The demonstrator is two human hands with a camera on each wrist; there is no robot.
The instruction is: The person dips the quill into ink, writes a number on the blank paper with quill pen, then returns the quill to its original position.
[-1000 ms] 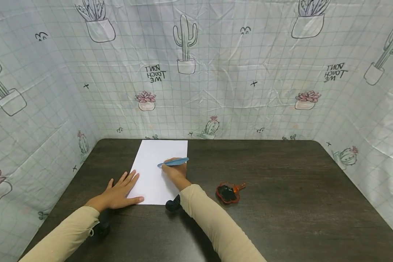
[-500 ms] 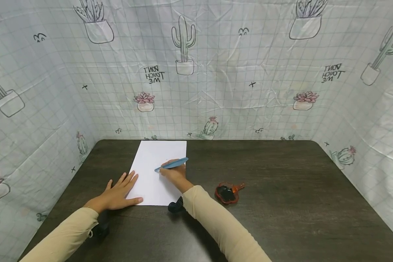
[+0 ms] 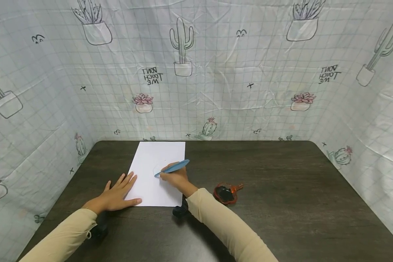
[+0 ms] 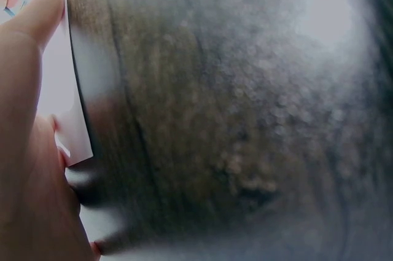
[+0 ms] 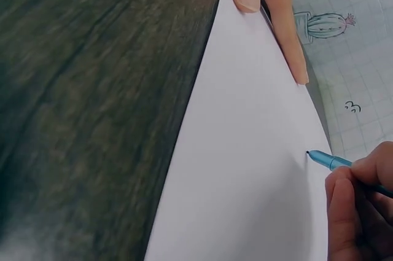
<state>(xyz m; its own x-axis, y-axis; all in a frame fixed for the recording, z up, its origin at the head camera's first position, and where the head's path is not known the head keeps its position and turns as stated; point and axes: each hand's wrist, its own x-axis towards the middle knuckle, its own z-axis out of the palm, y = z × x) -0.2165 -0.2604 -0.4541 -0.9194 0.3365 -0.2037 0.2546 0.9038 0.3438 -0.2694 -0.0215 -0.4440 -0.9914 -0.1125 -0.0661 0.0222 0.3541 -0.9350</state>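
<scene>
A white sheet of paper point(image 3: 147, 193) lies on the dark wooden table. My left hand point(image 3: 118, 196) rests on the sheet's left edge with fingers spread; in the left wrist view its thumb point(image 4: 43, 18) touches the paper near the border. With my right hand point(image 3: 178, 178) I pinch a blue feather-shaped pen point(image 3: 173, 167), slanted, its tip on the middle of the sheet. A faint curved line shows beside that tip. In the right wrist view, fingers and thumb close round the blue pen barrel point(image 5: 331, 161), and the dark point meets the paper.
Right of the paper sits a small orange-red, flower-shaped dish point(image 3: 226, 193) with dark contents and a stubby handle. A white cloth point(image 3: 235, 91) printed with cacti surrounds the table point(image 3: 281, 203) at the back and sides. Dark wrist cameras hang under both sleeves.
My right hand has drawn the pen tip down and slightly left across the sheet, and a faint curved line now shows there. The left hand stays in place on the paper.
</scene>
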